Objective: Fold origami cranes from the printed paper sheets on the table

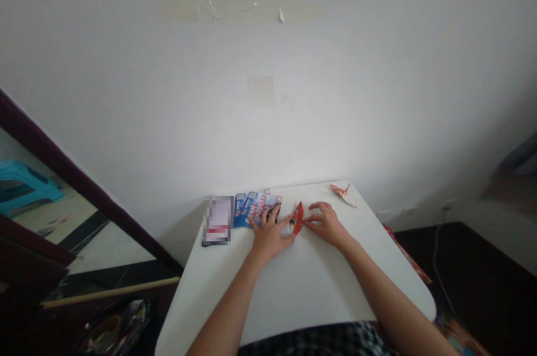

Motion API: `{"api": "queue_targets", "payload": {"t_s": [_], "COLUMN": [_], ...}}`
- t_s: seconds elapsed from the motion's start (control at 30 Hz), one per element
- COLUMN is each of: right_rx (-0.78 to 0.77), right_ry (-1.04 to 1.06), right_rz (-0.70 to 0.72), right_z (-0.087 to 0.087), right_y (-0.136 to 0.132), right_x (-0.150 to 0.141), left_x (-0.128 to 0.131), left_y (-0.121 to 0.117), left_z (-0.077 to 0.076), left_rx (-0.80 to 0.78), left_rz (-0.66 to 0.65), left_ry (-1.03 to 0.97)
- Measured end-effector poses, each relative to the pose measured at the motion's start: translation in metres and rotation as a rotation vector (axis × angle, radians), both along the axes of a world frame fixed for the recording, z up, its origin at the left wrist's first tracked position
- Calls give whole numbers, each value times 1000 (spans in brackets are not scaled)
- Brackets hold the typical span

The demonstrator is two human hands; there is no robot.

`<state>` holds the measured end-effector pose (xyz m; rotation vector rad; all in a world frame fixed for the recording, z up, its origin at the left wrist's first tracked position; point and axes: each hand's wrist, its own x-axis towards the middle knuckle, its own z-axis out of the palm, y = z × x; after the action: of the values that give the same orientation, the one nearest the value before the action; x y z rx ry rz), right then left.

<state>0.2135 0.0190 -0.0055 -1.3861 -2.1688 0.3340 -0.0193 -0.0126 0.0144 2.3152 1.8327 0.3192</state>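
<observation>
A small red piece of folded paper (pixel 297 219) lies on the white table between my hands. My left hand (pixel 268 235) has its thumb and index finger against the paper's left side, holding it. The other fingers of that hand spread over blue printed leaflets (pixel 241 211). From the right, my right hand (pixel 329 226) pinches the paper's edge between thumb and fingertips. A folded paper figure (pixel 343 193), red and cream with pointed ends, sits near the table's back right corner.
A phone-like dark-edged item, its screen blurred (pixel 218 220), lies left of the leaflets on the white table (pixel 302 294). The wall (pixel 268 137) stands right behind. A leaning mirror (pixel 100 216) and an open black bag (pixel 117 325) are at left; a cable (pixel 435 255) hangs at right.
</observation>
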Motion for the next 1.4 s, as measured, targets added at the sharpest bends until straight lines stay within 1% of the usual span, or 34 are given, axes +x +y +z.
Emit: {"api": "queue_targets", "payload": {"t_s": [0.1, 0.27, 0.4, 0.63, 0.7, 0.8, 0.93, 1.03, 1.17, 1.27, 1.4], "right_rx": [-33, -113, -152, -133, -103, -58, -67, -68, -49, -42, 1], "right_ry": [-48, -176, -214, -255, -276, -312, -356, -379, -371, -358, -311], "right_rz": [-5, -127, -161, -282, -318, -346, -389, -404, -393, -374, -318], "right_z": [2, 2, 2, 7, 8, 10, 13, 13, 8, 5, 3], "right_y": [0, 2, 4, -1, -4, -8, -9, -9, -8, -7, -6], "right_x": [1, 3, 2, -14, -19, -25, -31, -33, -34, -32, -27], "left_x": [-3, -6, -7, -6, -6, -5, -4, -4, -4, -4, -3], "left_y": [2, 5, 6, 6, 5, 5, 4, 3, 2, 1, 0], "left_z": [3, 8, 9, 10, 11, 12, 13, 11, 8, 7, 9], "left_rx": [-36, -101, -126, -129, -132, -124, -128, -127, -99, -85, -90], "left_rz": [11, 20, 18, 16, 18, 23, 25, 31, 25, 23, 34], "left_ry": [7, 25, 32, 52, 52, 59, 79, 75, 52, 39, 36]}}
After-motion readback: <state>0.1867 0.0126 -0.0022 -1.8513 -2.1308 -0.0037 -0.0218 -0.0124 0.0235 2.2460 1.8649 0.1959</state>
